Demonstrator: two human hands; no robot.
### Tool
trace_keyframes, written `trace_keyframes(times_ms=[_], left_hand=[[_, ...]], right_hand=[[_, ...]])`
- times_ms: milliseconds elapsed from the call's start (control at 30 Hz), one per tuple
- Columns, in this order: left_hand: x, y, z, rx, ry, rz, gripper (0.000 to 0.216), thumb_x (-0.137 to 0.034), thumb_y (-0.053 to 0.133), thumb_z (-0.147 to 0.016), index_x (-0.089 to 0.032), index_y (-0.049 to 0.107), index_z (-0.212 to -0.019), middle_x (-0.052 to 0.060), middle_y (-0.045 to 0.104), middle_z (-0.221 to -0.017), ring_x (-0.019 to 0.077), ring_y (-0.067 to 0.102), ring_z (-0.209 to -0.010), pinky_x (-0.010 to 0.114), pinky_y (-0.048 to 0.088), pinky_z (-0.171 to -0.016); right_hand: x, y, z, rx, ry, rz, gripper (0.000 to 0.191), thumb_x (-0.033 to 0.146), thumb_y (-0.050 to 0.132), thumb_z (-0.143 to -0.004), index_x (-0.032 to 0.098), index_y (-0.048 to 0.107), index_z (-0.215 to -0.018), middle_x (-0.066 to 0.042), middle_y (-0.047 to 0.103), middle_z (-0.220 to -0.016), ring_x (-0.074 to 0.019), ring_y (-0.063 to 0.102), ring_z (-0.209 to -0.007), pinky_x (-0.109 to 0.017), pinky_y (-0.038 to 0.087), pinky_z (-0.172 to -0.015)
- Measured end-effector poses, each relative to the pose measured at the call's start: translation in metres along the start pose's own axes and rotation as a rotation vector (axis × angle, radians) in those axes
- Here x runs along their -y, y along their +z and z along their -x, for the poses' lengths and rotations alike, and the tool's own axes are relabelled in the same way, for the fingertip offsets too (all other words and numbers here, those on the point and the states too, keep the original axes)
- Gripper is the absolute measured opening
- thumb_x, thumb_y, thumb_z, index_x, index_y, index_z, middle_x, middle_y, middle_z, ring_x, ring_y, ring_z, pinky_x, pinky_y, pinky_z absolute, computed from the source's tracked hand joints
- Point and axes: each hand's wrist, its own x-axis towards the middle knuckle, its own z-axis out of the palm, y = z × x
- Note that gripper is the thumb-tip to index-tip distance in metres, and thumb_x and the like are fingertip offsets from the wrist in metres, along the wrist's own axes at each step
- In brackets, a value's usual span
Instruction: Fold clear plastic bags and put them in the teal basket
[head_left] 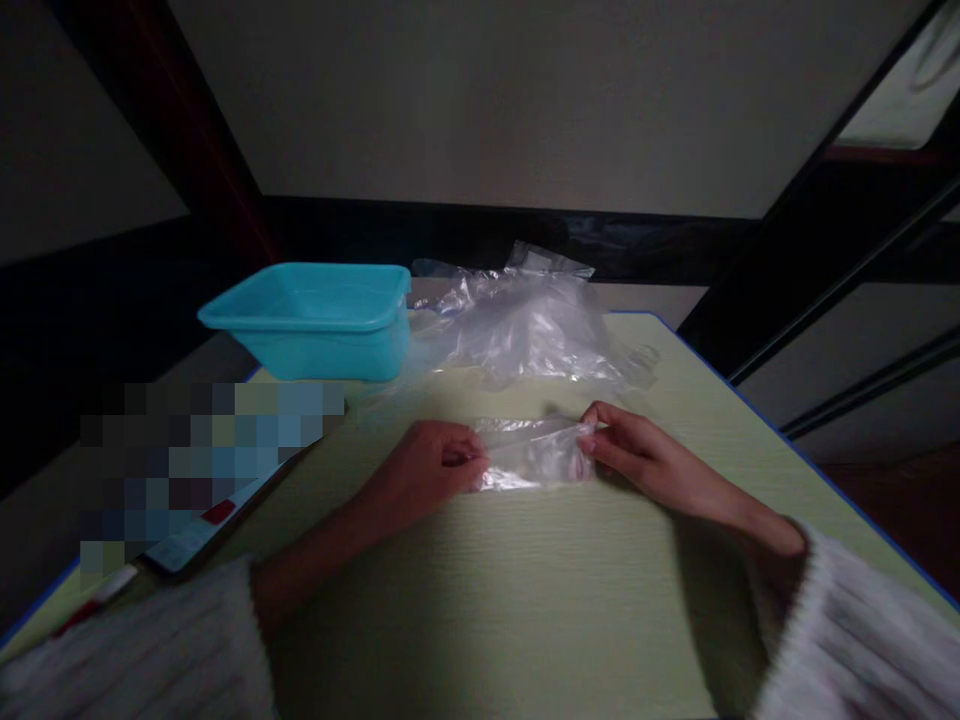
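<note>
A small clear plastic bag (534, 452) lies stretched across the pale green table (525, 600) between my two hands. My left hand (427, 470) is closed on the bag's left end, fingers curled in. My right hand (637, 450) pinches the bag's right end with thumb and fingertips. Both forearms rest low over the table, in white knitted sleeves.
A heap of clear plastic bags (525, 325) lies at the table's far edge. A turquoise plastic tub (315, 320) stands at the back left. A flat device with a red mark (202, 530) lies on the left, partly blurred out. Dark floor and a wall lie beyond.
</note>
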Motion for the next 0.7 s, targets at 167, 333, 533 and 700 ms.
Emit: trace_keyframes(times_ms=[167,333,533,700], left_hand=[[-0.002,0.001,-0.007,-0.073,-0.095,0.05,0.009,-0.007,0.056,-0.067,-0.014,0.056,-0.061,-0.003,0.061,-0.05,0.0117,0.062,-0.05,0.019,0.043,-0.051],[0.0,0.003,-0.011,-0.119,-0.098,0.049,0.022,-0.004,0.055,-0.068,-0.014,0.053,-0.088,-0.007,0.06,-0.05,0.0136,0.063,-0.049,0.02,0.043,-0.049],[-0.001,0.003,-0.012,-0.138,-0.106,0.077,0.038,-0.008,0.056,-0.069,-0.015,0.044,-0.104,-0.009,0.059,-0.051,0.0134,0.062,-0.046,0.02,0.042,-0.048],[-0.002,0.002,-0.01,-0.139,-0.1,0.048,0.043,-0.007,0.058,-0.067,-0.016,0.043,-0.106,-0.011,0.055,-0.053,0.0131,0.063,-0.049,0.021,0.045,-0.052]], right_hand=[[-0.009,0.006,-0.01,-0.117,0.11,-0.115,0.026,0.043,0.052,-0.08,0.02,0.043,-0.072,0.007,0.039,-0.051,-0.0068,0.033,-0.042,-0.022,0.022,-0.038],[-0.011,0.011,-0.015,-0.221,0.127,-0.12,0.022,0.037,0.056,-0.073,0.019,0.043,-0.076,0.006,0.046,-0.05,-0.0077,0.04,-0.041,-0.021,0.027,-0.039],[-0.012,0.016,-0.017,-0.313,0.14,-0.074,0.026,0.035,0.053,-0.071,0.021,0.038,-0.086,0.006,0.053,-0.048,-0.011,0.046,-0.04,-0.022,0.031,-0.039],[-0.011,0.018,-0.017,-0.367,0.14,0.02,0.026,0.033,0.053,-0.071,0.021,0.037,-0.088,0.006,0.052,-0.045,-0.0116,0.046,-0.039,-0.022,0.031,-0.039]])
